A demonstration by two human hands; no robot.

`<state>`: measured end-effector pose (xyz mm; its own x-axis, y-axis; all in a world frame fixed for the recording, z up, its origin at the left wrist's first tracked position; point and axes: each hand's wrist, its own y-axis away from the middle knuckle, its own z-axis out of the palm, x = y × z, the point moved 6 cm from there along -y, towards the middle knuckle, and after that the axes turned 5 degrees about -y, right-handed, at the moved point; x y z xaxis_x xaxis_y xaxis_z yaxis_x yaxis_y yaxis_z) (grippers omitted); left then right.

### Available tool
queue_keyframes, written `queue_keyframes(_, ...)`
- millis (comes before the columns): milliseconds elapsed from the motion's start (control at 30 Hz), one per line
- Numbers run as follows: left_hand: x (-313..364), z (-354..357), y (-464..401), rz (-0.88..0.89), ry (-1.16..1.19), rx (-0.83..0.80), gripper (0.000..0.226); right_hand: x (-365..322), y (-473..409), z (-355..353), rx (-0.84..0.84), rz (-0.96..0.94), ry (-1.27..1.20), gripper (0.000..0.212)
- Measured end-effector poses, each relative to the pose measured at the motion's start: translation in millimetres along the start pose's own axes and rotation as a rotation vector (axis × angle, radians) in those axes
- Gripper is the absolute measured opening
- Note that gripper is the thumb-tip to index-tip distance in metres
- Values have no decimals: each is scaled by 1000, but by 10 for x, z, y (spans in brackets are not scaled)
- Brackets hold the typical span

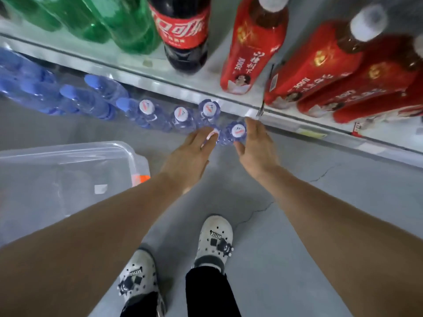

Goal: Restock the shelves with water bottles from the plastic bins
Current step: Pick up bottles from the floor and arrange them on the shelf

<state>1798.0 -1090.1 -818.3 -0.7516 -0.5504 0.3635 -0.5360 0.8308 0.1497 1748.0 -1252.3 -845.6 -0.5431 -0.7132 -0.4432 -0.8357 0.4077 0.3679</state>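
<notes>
Several clear water bottles with white caps (180, 114) stand in a row on the low shelf under the upper shelf's edge. My left hand (194, 152) reaches down with its fingers round the neck of one bottle (213, 134), whose cap shows between them. My right hand (256, 143) is beside the front bottle (237, 131), fingers straight along its right side, thumb below it. A clear plastic bin (68, 154) stands on the floor to the left; its inside looks blurred.
The upper shelf (160, 74) carries green bottles (128, 21), a cola bottle (185, 35) and red tea bottles (254, 46). Blue-capped water bottles (75, 97) fill the low shelf at left. My white shoes (215, 241) stand on the grey floor.
</notes>
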Motion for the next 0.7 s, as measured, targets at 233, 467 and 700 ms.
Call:
queue_keyframes(233,-28,298,34,-53,43,9,73,52,-104,280,74,56,-226,47)
queue_keyframes(467,19,182,11,-124,-9,-193,85,91,18,98,85,196,-281,40)
queue_keyframes(700,188,-521,160,-247,7,-428,81,-168,825,-931,131,196,-400,30)
